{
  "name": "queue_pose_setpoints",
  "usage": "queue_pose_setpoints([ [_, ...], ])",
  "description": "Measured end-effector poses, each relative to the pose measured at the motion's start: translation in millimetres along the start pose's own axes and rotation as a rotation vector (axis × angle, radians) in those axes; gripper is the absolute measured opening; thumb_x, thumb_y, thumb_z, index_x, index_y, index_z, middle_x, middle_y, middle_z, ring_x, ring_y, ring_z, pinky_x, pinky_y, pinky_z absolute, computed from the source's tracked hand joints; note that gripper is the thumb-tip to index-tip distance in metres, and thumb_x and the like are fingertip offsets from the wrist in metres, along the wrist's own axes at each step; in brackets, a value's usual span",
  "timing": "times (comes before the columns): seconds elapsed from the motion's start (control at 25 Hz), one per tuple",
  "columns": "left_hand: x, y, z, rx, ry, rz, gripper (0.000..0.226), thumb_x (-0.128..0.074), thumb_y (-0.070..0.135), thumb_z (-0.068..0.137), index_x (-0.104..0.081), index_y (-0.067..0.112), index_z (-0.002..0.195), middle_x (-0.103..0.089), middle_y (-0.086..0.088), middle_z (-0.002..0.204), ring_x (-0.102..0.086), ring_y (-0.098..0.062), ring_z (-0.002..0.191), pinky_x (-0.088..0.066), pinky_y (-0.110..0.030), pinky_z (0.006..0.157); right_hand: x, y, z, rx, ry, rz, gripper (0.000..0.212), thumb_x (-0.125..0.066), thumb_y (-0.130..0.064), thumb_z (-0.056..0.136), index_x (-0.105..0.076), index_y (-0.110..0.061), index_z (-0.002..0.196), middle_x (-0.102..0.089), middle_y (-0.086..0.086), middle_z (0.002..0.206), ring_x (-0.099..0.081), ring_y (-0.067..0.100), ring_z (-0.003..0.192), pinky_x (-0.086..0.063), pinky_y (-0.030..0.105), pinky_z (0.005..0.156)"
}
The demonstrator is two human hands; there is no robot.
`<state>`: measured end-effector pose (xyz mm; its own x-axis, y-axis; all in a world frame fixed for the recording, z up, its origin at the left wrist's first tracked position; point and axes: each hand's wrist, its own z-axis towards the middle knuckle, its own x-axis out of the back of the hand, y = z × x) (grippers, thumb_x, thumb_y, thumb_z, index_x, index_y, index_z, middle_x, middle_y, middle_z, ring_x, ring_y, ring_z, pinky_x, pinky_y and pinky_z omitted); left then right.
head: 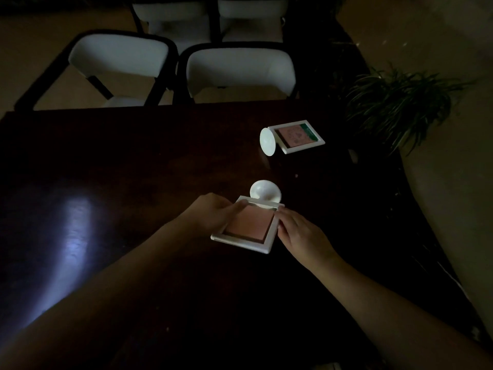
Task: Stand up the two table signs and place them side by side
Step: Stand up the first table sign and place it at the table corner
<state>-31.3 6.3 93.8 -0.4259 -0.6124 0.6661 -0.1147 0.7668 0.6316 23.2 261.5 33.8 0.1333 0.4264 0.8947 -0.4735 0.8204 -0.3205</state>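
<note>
A: Two table signs are lying flat on the dark table (133,161), neither one standing. Near sign (248,225) is sitting at table centre, pink insert facing up, white frame, round white base (265,194) pointing toward the chairs.

B: Hands?

A: Left hand (213,214) is gripping the near sign's left edge, fingers curling over the frame. Right hand (298,233) is pressing against its right edge, fingertips touching the frame. So both are clamping the same sign, one per side. Can't tell whether it's lifting off the table or lying on it; too dark underneath.

B: Second one?

A: Far sign (298,136) is lying beyond the near sign and to the right, well apart from it, close to the table's right edge. Pink card with a green strip facing up. Its round base (268,141) is sticking out on the side toward table centre. Nobody touching it.

B: Surroundings?

A: White chairs (240,70) are sitting past the table's far edge. Potted plant (400,102) is off the table's right side, near the far sign. Light glare (72,231) is showing on the tabletop left of the near sign.
</note>
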Motion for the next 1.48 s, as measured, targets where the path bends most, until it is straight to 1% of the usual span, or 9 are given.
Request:
queue_pose_setpoints([
  [0.16,13.7,7.3,-1.6,-0.020,0.033,-0.157,0.076,-0.030,0.087,0.080,-0.079,0.030,0.087,-0.075,0.005,0.091,-0.067,-0.009,0.086,-0.050,-0.033,0.081,7.0,-3.0,13.8,-0.127,0.023,0.095,0.030,-0.069,-0.004,0.090,-0.066,0.002,0.119,-0.071,0.018,0.116,-0.070,0.030,0.105,-0.060,0.039,0.082],
  [0.36,17.6,15.4,-2.0,-0.105,0.068,-0.373,0.081,-0.029,0.088,0.079,-0.072,0.022,0.098,-0.075,-0.002,0.089,-0.072,-0.015,0.077,-0.057,-0.037,0.077,13.4,-3.3,29.8,-0.295,-0.028,0.172,0.021,-0.053,-0.016,0.102,-0.065,-0.002,0.113,-0.071,0.014,0.099,-0.068,0.031,0.088,-0.055,0.042,0.073],
  [0.56,13.1,15.7,0.1,-0.152,0.097,-0.419,0.077,-0.031,0.085,0.081,-0.069,0.021,0.099,-0.075,-0.002,0.091,-0.072,-0.015,0.080,-0.058,-0.038,0.079,11.0,3.3,38.4,-0.413,-0.070,0.232,0.020,-0.048,-0.017,0.103,-0.063,-0.005,0.109,-0.069,0.013,0.092,-0.066,0.031,0.083,-0.045,0.032,0.066],
  [0.68,8.7,17.7,1.7,-0.193,0.105,-0.496,0.060,-0.034,0.076,0.089,-0.070,0.030,0.099,-0.075,0.003,0.093,-0.071,-0.013,0.087,-0.058,-0.028,0.075,8.8,7.2,42.4,-0.450,-0.076,0.259,0.021,-0.047,-0.017,0.103,-0.062,-0.006,0.112,-0.069,0.012,0.093,-0.067,0.029,0.084,-0.051,0.037,0.069],
  [0.8,4.7,21.7,5.0,-0.211,0.113,-0.533,0.057,-0.035,0.075,0.089,-0.071,0.031,0.096,-0.073,0.006,0.093,-0.070,-0.014,0.087,-0.057,-0.027,0.074,5.3,11.0,43.6,-0.491,-0.074,0.270,0.021,-0.047,-0.017,0.103,-0.062,-0.006,0.112,-0.070,0.012,0.093,-0.067,0.029,0.085,-0.055,0.041,0.072],
  [1.08,-8.2,20.1,8.2,-0.241,0.142,-0.541,0.057,-0.036,0.071,0.091,-0.068,0.025,0.103,-0.071,0.003,0.092,-0.068,-0.014,0.087,-0.057,-0.031,0.076,-3.0,19.9,38.7,-0.525,-0.057,0.318,0.020,-0.048,-0.020,0.103,-0.062,-0.010,0.111,-0.072,0.009,0.096,-0.070,0.027,0.089,-0.056,0.039,0.073],
  [1.24,-20.1,8.5,7.1,-0.191,0.180,-0.496,0.054,-0.039,0.071,0.089,-0.060,0.029,0.115,-0.069,0.004,0.101,-0.066,-0.007,0.090,-0.054,-0.036,0.079,-8.3,21.1,33.0,-0.582,-0.070,0.470,0.031,-0.054,-0.028,0.101,-0.060,-0.016,0.129,-0.071,0.005,0.120,-0.067,0.020,0.111,-0.055,0.040,0.092],
  [1.36,-36.3,-8.9,4.8,-0.111,0.223,-0.376,0.056,-0.045,0.067,0.089,-0.052,0.028,0.128,-0.064,0.009,0.116,-0.060,0.004,0.098,-0.047,-0.027,0.080,-13.6,24.3,24.6,-0.632,-0.117,0.428,0.040,-0.054,-0.031,0.100,-0.054,-0.018,0.138,-0.066,0.005,0.130,-0.062,0.021,0.119,-0.052,0.042,0.098],
  [1.48,-55.8,-28.2,5.0,-0.003,0.236,-0.082,0.057,-0.055,0.050,0.092,-0.044,0.021,0.139,-0.054,-0.001,0.135,-0.052,-0.011,0.119,-0.049,-0.036,0.095,-19.1,25.9,16.4,-0.639,-0.198,0.308,0.045,-0.051,-0.034,0.101,-0.050,-0.018,0.143,-0.060,0.006,0.138,-0.055,0.023,0.127,-0.046,0.038,0.102],
])
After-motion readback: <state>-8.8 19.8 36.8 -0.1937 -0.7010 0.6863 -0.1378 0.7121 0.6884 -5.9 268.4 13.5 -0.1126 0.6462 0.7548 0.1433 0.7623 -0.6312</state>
